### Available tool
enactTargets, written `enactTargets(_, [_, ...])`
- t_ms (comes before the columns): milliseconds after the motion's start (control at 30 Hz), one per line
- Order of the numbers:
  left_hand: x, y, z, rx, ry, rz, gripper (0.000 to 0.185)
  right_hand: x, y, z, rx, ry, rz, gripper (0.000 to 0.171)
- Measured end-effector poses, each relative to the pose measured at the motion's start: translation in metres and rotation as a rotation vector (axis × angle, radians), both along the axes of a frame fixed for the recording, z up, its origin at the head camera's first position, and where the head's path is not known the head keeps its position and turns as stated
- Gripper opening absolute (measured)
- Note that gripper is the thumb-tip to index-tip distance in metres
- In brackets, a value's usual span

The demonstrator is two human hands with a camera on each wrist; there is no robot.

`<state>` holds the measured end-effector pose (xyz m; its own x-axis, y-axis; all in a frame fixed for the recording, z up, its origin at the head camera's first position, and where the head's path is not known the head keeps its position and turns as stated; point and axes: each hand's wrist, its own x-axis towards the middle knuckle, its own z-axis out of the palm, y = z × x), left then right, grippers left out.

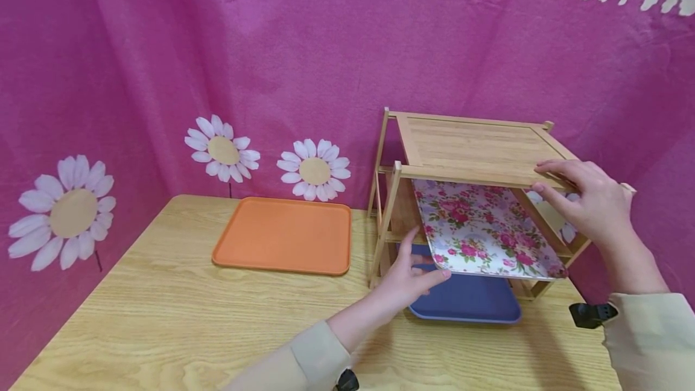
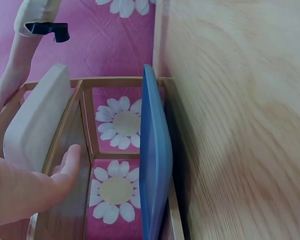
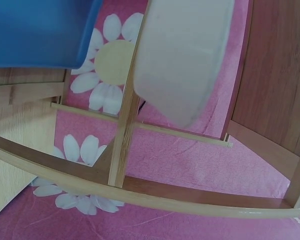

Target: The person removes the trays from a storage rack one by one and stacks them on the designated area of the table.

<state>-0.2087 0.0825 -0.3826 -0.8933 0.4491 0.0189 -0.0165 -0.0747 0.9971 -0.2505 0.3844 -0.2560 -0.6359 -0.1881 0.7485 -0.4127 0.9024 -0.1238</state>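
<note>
A floral tray [image 1: 478, 231] lies on the middle level of a wooden rack [image 1: 478, 143], its front part jutting out past the shelf. My left hand [image 1: 404, 279] is at the tray's front left corner, thumb along the edge and index finger stretched up the side. The left wrist view shows the tray's pale underside [image 2: 40, 122] beside this hand. At the rack's top right front corner, my right hand [image 1: 592, 198] holds the upper shelf, fingers on top and thumb at the front rail. Below, a blue tray [image 1: 467, 300] sticks out of the bottom level.
An orange tray [image 1: 285, 237] lies on the wood-grain table [image 1: 179, 318], left of the rack. Behind everything hangs a pink curtain [image 1: 304, 47] with printed daisies, close to the rack's back.
</note>
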Motion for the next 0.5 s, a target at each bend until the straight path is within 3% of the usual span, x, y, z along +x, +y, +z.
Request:
enactTargets(200, [-0.006,0.017,0.003,0.133,-0.077,0.022,0.084,0.001,0.000,0.000,0.006,-0.004,-0.025,0.035])
enactTargets(300, [-0.008,0.024,0.005,0.183,-0.120,0.065,0.084,0.001,0.000,0.001,0.013,-0.005,-0.034,0.035])
enactTargets(500, [-0.009,0.032,0.009,0.274,-0.142,0.118,0.086,0.000,-0.001,0.000,0.006,-0.005,-0.034,0.035])
